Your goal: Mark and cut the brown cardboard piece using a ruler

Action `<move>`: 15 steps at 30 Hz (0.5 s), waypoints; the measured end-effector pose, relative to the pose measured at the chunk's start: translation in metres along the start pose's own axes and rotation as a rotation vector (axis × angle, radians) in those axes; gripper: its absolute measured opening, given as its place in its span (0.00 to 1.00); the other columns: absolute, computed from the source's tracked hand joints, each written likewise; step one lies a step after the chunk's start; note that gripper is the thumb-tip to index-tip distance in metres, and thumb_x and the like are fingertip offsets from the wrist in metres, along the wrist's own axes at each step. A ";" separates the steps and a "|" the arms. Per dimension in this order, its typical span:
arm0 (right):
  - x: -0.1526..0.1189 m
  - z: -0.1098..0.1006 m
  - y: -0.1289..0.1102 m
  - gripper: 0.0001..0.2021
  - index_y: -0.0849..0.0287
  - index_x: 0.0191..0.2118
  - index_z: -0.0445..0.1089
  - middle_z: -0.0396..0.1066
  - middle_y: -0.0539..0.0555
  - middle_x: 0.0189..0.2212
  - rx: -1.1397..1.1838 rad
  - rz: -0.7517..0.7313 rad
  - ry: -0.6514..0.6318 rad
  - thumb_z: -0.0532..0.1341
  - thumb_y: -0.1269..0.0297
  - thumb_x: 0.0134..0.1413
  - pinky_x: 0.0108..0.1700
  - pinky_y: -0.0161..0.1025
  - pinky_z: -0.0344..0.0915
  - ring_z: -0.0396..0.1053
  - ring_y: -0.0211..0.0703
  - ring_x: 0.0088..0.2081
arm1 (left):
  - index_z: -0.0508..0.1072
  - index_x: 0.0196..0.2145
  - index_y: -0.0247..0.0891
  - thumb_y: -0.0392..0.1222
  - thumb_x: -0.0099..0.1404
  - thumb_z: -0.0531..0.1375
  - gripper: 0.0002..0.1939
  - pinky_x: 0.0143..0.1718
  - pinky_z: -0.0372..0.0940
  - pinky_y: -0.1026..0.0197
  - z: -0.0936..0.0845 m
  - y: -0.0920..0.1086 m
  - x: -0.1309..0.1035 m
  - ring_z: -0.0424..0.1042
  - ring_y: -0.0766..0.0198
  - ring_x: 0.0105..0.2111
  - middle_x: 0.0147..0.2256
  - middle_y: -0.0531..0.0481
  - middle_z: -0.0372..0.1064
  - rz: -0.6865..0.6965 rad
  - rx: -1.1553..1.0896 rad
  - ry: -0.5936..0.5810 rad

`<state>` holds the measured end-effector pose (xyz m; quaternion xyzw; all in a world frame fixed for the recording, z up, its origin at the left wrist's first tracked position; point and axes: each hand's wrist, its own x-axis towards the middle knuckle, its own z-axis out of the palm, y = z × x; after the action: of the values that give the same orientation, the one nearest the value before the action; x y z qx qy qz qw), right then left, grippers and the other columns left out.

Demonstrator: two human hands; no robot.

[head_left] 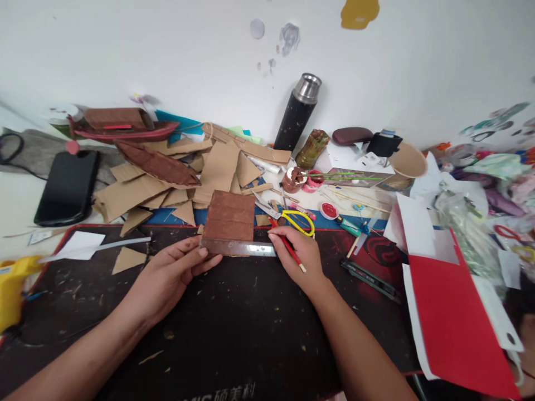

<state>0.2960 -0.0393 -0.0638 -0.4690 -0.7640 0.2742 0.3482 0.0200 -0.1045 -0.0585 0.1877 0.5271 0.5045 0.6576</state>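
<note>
The bench [14,246] carries everything, most of it crowded toward the far edge. Left of the middle, pale scraps [219,167] suggest that much cutting is done. Near the far left corner a roofed boat [129,133] stands, coloured red and brown; I judge it nearly complete. A hull [154,162], nearer the middle, is coloured but has no roof. The card [231,214] is midway between the left and right edges, brown on its upper face, so its colouring seems done. The ruler [254,249] lies along its side toward the near edge; my left grip [175,270] pinches ruler and card together at their left end. My right grip [307,259] is closed round the pencil [295,255] by the ruler's other end. I see no drawn line, so marking looks unfinished.
</note>
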 end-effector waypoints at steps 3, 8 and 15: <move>0.000 0.000 0.000 0.09 0.50 0.48 0.83 0.89 0.54 0.44 -0.008 -0.002 -0.001 0.64 0.61 0.77 0.52 0.42 0.81 0.87 0.50 0.44 | 0.92 0.47 0.40 0.47 0.56 0.82 0.21 0.55 0.83 0.56 0.001 0.001 0.000 0.85 0.46 0.55 0.53 0.39 0.88 -0.002 0.003 -0.002; -0.001 0.000 0.001 0.08 0.50 0.48 0.83 0.89 0.53 0.43 0.001 -0.006 0.000 0.64 0.61 0.76 0.51 0.42 0.81 0.87 0.50 0.44 | 0.92 0.46 0.42 0.49 0.55 0.83 0.22 0.57 0.82 0.53 0.002 0.003 -0.001 0.86 0.45 0.55 0.53 0.39 0.88 -0.007 0.006 -0.001; -0.001 0.000 0.002 0.09 0.49 0.48 0.83 0.89 0.53 0.44 -0.006 -0.007 -0.002 0.64 0.60 0.77 0.52 0.43 0.81 0.87 0.51 0.44 | 0.91 0.44 0.40 0.46 0.55 0.83 0.20 0.57 0.83 0.50 0.003 0.003 -0.001 0.86 0.43 0.54 0.53 0.38 0.88 0.011 -0.017 -0.006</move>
<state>0.2971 -0.0400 -0.0655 -0.4671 -0.7666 0.2712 0.3472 0.0209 -0.1031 -0.0544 0.1865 0.5196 0.5121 0.6580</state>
